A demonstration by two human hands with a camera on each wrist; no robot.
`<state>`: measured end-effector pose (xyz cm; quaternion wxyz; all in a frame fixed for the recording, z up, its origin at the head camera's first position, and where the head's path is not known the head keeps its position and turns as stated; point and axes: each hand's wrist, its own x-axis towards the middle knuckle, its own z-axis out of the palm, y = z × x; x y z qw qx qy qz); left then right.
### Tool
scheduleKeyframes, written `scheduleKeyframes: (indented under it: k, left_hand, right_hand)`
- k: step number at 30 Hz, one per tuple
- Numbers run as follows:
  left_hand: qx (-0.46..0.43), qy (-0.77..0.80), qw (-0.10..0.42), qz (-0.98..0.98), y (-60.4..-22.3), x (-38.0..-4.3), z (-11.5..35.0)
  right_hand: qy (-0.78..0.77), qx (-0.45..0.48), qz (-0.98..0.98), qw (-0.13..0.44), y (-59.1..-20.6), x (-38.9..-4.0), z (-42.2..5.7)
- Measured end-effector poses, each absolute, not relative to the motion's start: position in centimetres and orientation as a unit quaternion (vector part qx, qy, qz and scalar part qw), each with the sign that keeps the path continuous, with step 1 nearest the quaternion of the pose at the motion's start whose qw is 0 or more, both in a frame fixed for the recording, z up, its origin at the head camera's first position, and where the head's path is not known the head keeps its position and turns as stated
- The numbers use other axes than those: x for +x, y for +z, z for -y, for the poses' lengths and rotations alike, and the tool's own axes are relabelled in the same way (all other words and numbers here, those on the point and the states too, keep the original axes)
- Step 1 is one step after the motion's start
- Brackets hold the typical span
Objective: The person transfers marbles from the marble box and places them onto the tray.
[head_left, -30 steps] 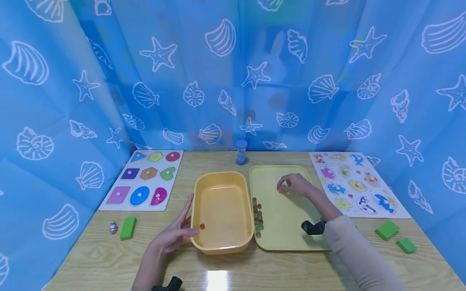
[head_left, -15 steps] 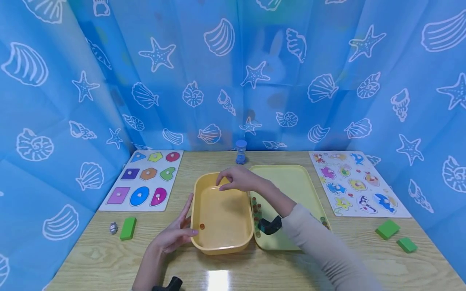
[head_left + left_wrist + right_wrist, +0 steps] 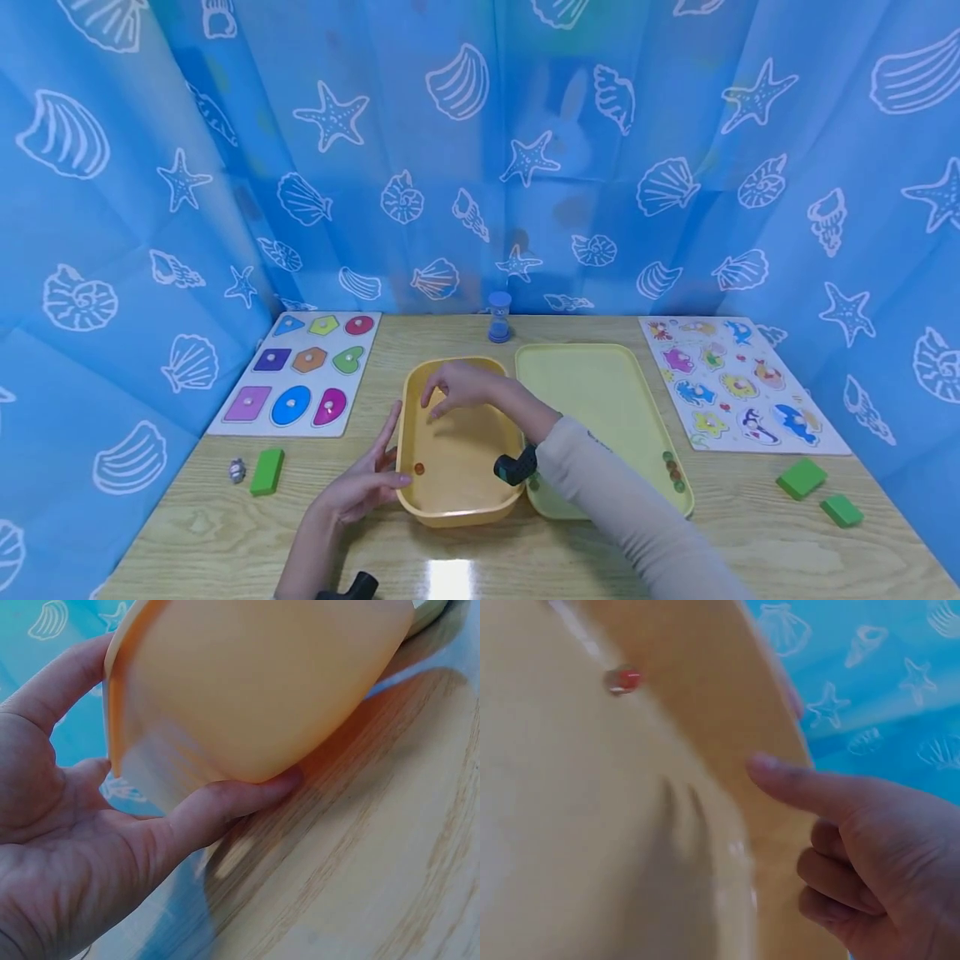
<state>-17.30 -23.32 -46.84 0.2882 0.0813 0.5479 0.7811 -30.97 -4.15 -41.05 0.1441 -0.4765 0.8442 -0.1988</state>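
Observation:
My left hand rests against the left side of a deep orange-yellow plastic bin. Its fingers lie spread along the wall, and in the left wrist view the thumb presses the outside near the base. Over the bin's far half hovers my right hand, index finger and thumb apart with nothing visible between them. A small red-orange bead lies on the bin floor near the left wall. Beside the bin is a shallow yellow tray. Small green and reddish beads line its right edge; the right forearm covers most of its left edge.
A shape puzzle board lies at the left, a sea-animal puzzle at the right. Green blocks sit toward both sides. A blue sand timer stands at the back before the curtain.
My right hand has swung left from above the tray into the space over the bin, then dipped slightly lower and left. Its fingers have spread apart. The left hand and bin hold their place.

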Motion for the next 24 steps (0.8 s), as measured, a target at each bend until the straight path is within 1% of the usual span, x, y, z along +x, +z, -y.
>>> scheduleKeyframes:
  k: [3,6,12,17,20,24]
  left_hand:
    - [0.081,0.777,0.289,-0.553,-46.9,-17.3,23.3]
    - [0.077,0.769,0.288,-0.565,-46.9,-17.3,23.3]
    - [0.078,0.76,0.283,-0.58,-46.9,-17.3,23.4]
    - [0.086,0.754,0.282,-0.587,-46.9,-17.3,23.3]
    - [0.084,0.758,0.281,-0.582,-46.9,-17.3,23.4]
    - [0.081,0.763,0.281,-0.577,-47.0,-17.3,23.4]
  right_hand:
    - [-0.19,-0.505,-0.821,0.184,-41.7,-30.2,4.5]
    - [-0.184,-0.529,-0.802,0.21,-42.2,-29.1,4.9]
    - [-0.155,-0.537,-0.804,0.203,-43.2,-27.5,5.7]
    - [-0.127,-0.539,-0.812,0.186,-43.2,-27.1,5.9]
    - [-0.108,-0.537,-0.819,0.173,-42.2,-27.5,5.5]
    - [-0.11,-0.524,-0.831,0.149,-39.6,-28.6,3.9]
